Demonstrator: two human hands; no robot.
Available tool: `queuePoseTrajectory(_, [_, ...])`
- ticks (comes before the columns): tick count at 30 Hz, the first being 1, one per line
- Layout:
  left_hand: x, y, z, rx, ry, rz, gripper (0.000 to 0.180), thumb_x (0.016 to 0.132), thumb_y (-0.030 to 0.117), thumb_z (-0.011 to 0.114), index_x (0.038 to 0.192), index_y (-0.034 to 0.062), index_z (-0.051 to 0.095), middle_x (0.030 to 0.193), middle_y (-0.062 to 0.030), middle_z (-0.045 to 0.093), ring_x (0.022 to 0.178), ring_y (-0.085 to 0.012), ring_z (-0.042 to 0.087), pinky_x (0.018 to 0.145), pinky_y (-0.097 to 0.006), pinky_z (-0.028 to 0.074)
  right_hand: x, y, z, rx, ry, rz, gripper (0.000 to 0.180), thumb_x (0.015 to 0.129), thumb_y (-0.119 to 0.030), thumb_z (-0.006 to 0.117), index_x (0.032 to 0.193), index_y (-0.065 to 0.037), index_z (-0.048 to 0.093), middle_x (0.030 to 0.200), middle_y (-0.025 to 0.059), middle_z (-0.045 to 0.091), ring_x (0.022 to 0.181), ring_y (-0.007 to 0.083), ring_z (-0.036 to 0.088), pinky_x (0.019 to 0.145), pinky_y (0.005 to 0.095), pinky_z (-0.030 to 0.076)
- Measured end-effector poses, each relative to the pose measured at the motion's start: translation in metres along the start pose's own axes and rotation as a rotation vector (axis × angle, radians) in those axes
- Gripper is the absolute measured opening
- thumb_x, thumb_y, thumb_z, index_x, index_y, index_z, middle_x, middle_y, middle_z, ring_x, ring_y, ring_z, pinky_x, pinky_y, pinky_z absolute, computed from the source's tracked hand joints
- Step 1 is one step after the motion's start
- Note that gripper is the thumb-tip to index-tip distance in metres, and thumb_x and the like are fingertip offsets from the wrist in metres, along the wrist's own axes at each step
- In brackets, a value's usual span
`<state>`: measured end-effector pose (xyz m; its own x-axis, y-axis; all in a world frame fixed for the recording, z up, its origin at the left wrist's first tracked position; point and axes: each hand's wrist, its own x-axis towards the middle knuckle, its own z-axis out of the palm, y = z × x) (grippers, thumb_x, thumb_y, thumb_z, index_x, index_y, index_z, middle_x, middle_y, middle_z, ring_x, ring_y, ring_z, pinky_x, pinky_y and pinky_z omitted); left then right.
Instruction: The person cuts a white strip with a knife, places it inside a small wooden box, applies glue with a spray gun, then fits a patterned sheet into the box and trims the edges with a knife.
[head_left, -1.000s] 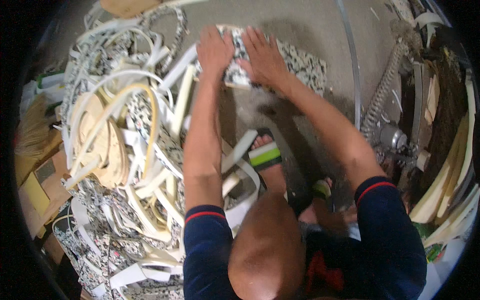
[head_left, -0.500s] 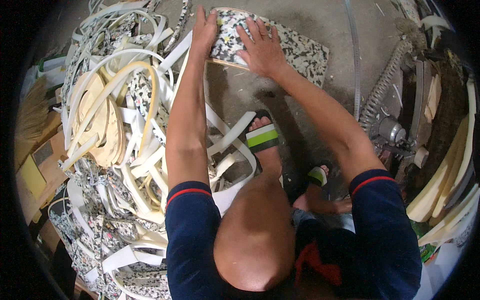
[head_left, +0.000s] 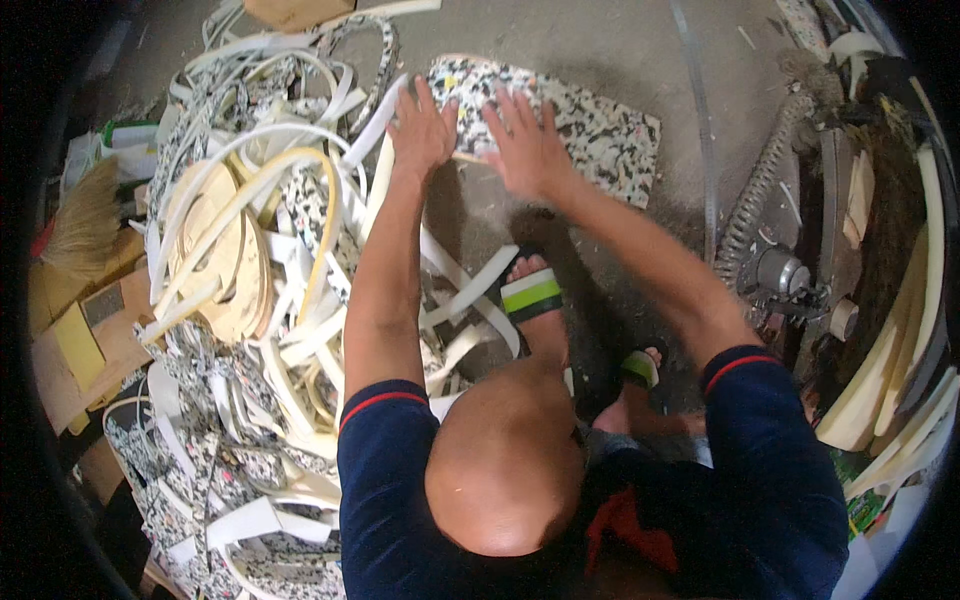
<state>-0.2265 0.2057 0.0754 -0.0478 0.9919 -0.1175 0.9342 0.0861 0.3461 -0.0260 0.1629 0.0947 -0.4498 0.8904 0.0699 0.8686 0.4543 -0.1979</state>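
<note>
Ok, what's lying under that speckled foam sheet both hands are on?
The speckled foam sheet lies on the grey concrete floor, which shows around its far and right edges. The left hand and right hand cover its near edge; anything beneath is hidden.

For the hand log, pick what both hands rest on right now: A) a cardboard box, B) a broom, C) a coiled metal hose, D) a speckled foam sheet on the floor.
D: the left hand and right hand both press flat on the speckled foam sheet.

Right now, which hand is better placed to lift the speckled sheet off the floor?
Probably the left hand: it sits at the near edge of the speckled sheet, beside the scrap strips. The right hand lies flat on top.
</note>
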Motion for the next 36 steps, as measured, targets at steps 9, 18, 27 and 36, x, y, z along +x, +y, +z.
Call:
queuePoseTrajectory(9, [0.0,0.0,-0.004,-0.043,-0.081,0.016,0.077,0.104,0.053,0.037,0.159,0.0019,0.019,0.162,-0.0301,0.021,0.149,-0.0511,0.022,0.118,-0.066,0.017,0.038,0.014,-0.054,0.153,0.304,-0.078,0.079,0.1,-0.055,0.049,0.158,-0.005,0.028,0.165,0.019,0.023,0.153,0.0387,0.02,0.121,0.0618,0.015])
queuePoseTrajectory(18, [0.04,0.018,-0.001,-0.274,0.117,0.199,0.064,0.104,0.043,0.037,0.144,-0.0058,0.046,0.147,-0.0313,0.046,0.14,-0.0499,0.038,0.118,-0.049,0.03,0.028,0.019,0.007,0.019,-0.056,-0.059,0.088,0.099,-0.065,0.04,0.159,-0.002,0.024,0.168,0.0166,0.014,0.156,0.0354,0.01,0.122,0.0619,0.012])
queuePoseTrajectory(27, [0.053,0.019,-0.016,-0.306,0.053,0.067,0.062,0.102,0.044,0.039,0.136,-0.0052,0.055,0.125,-0.0356,0.061,0.119,-0.0513,0.058,0.106,-0.052,0.043,0.042,0.011,-0.014,0.025,-0.223,-0.014,0.085,0.101,-0.063,0.035,0.158,0.0,0.023,0.167,0.0206,0.017,0.154,0.0397,0.014,0.12,0.0643,0.014])
queuePoseTrajectory(36, [0.045,0.031,0.004,-0.162,-0.009,0.044,0.068,0.105,0.048,0.037,0.16,0.0104,0.025,0.166,-0.017,0.023,0.15,-0.0436,0.025,0.117,-0.065,0.026,0.038,0.014,0.002,-0.091,-0.195,0.029,0.083,0.102,-0.06,0.037,0.159,-0.002,0.021,0.167,0.0197,0.015,0.155,0.0406,0.012,0.121,0.0638,0.013])
